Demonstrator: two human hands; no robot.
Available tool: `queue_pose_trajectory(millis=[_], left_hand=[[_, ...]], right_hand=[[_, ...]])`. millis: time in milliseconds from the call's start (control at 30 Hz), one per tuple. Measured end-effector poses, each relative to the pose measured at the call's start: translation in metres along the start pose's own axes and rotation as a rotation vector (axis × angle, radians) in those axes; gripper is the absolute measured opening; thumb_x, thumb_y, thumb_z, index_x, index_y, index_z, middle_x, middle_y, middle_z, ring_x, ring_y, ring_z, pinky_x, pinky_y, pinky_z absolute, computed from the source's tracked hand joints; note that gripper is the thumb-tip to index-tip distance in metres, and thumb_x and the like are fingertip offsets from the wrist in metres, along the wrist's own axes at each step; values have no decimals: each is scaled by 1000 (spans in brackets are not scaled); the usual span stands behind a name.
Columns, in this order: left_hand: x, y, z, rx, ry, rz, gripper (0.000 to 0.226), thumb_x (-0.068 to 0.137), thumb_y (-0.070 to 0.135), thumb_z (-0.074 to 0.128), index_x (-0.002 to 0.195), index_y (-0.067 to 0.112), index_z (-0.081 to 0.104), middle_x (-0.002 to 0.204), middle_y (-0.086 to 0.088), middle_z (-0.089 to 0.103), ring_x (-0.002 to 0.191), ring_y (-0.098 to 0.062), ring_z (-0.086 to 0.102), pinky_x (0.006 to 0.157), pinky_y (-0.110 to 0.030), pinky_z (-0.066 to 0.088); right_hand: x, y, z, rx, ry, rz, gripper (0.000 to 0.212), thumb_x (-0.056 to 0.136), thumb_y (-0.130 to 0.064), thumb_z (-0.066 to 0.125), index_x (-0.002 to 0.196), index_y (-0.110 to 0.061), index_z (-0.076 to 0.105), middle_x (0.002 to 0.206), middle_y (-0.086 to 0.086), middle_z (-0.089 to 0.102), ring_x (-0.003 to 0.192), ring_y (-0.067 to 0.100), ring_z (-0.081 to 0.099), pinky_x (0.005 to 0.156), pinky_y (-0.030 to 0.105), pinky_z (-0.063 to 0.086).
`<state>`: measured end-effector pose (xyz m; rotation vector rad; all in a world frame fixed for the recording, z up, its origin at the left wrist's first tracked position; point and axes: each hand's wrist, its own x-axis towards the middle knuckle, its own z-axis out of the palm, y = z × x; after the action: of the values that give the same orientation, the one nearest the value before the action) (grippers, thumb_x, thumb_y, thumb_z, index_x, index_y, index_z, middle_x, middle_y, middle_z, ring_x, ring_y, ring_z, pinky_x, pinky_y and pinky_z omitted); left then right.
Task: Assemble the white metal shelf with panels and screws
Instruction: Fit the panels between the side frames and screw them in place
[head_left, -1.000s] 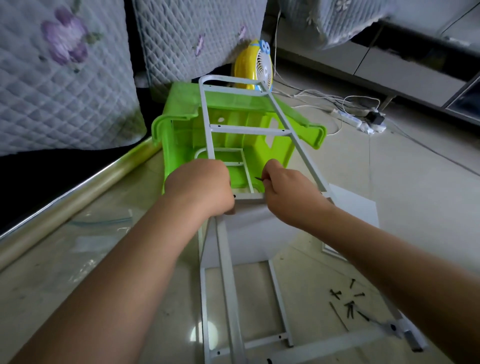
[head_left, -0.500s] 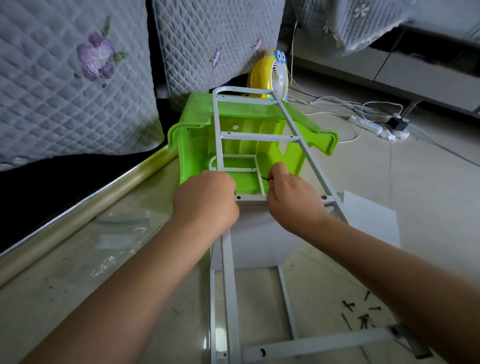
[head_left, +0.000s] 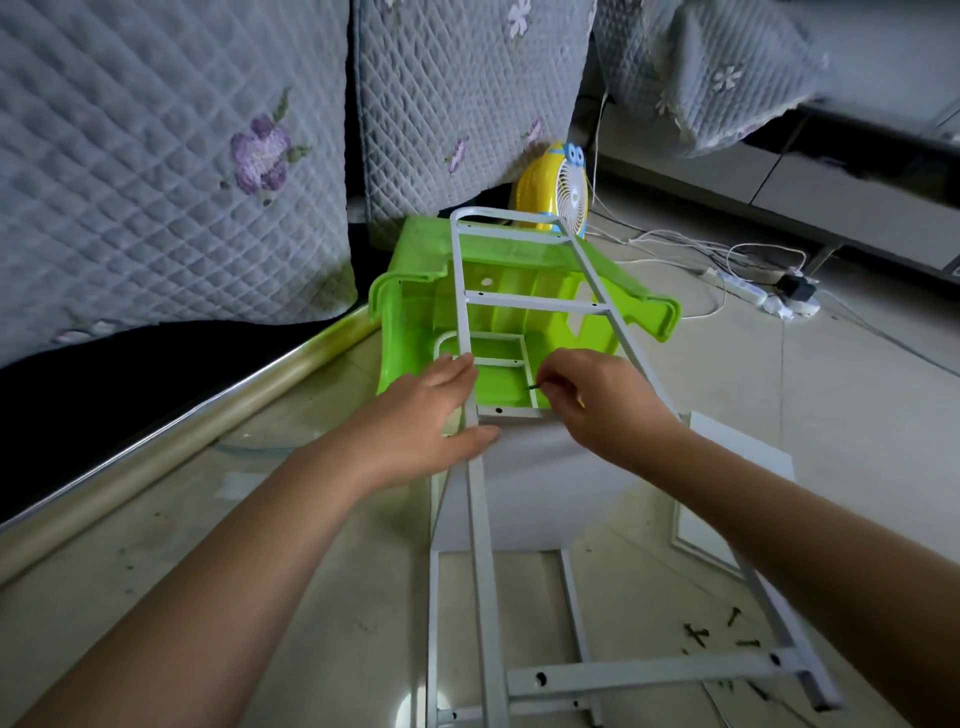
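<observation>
A white metal shelf frame (head_left: 535, 302) lies tilted in front of me, its far end resting on a green plastic stool (head_left: 415, 312). A white panel (head_left: 530, 483) sits between the two side frames. My left hand (head_left: 434, 421) lies on the left upright (head_left: 480, 545), fingers straight and thumb against the panel's top edge. My right hand (head_left: 597, 400) pinches a small black screw (head_left: 534, 386) just above the panel's flange, which has a screw hole (head_left: 498, 410). Several loose black screws (head_left: 719, 631) lie on the floor at lower right.
A yellow desk fan (head_left: 558, 189) stands behind the stool. A power strip with cables (head_left: 763, 301) lies on the floor at right. Quilted grey covers (head_left: 156, 166) hang at the left and back. Another white panel (head_left: 743, 457) lies flat on the floor at right.
My left hand has uncurled from gripping the frame and now lies flat along the left upright. My right hand has lifted slightly, showing the screw and the flange's hole.
</observation>
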<state>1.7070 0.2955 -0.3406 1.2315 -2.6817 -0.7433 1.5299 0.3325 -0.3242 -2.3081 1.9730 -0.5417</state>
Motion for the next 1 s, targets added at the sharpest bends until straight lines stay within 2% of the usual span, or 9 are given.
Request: queue_pose_trajectory(millis=[100,167,233,300,333,400,600,900,1000], left_hand=[[2,0,0,-9,-33,-18,71,94,43,41,149,13,8,157,2,-6,143,-8,-7,117,-30,3],[2,0,-1,14,-67,-14,72,95,44,38,149,13,3,156,1,-11,143,-8,-10,114,-28,-1],[0,0,-3,19,-101,-9,73,95,44,36,148,12,-2,155,0,-15,142,-8,-13,113,-24,-3],[-1,0,-3,8,-127,5,74,96,43,35,148,10,-6,155,-1,-19,142,-9,-15,112,-22,-4],[-3,0,-4,-3,-135,14,75,96,43,35,147,10,-8,154,-1,-20,142,-9,-16,112,-21,-5],[-4,-2,-3,-33,-140,27,76,96,43,36,147,10,-9,154,0,-22,141,-8,-17,111,-19,-6],[-2,-8,2,-116,-117,52,74,97,39,36,147,10,-10,153,0,-23,140,-6,-19,108,-15,-6],[-3,-16,6,-166,-106,95,72,97,37,35,147,11,-11,153,2,-24,138,-3,-19,101,-8,-7],[-3,-17,7,-201,-101,96,73,97,38,36,147,13,-11,153,5,-23,133,5,-18,100,-6,-5]], right_hand=[[5,-8,-15,-52,16,-220,13,70,-6,58,71,-2,70,59,13,62,52,25,60,48,23,43],[9,-15,-20,-104,-12,-297,11,64,-4,60,64,-4,71,52,10,60,45,22,59,41,19,42],[12,-24,-23,-126,-80,-288,16,67,-5,57,69,-2,72,59,13,63,53,27,63,49,25,49],[15,-30,-24,-198,-136,-261,26,82,-9,49,89,-1,72,81,18,66,78,33,64,68,37,53],[17,-31,-23,-260,-183,-250,28,89,-11,46,100,-3,70,93,16,64,90,33,61,76,38,50],[20,-36,-24,-371,-262,-249,29,93,-13,41,111,-10,65,104,10,59,100,29,57,81,34,47],[25,-48,-28,-510,-352,-298,29,92,-14,40,108,-14,64,104,7,56,99,27,57,76,30,45],[27,-51,-28,-532,-399,-294,32,92,-13,40,115,-18,62,110,3,57,100,24,58,80,30,47],[26,-51,-24,-546,-429,-297,32,93,-14,40,116,-17,61,110,3,57,101,24,57,81,30,48]])
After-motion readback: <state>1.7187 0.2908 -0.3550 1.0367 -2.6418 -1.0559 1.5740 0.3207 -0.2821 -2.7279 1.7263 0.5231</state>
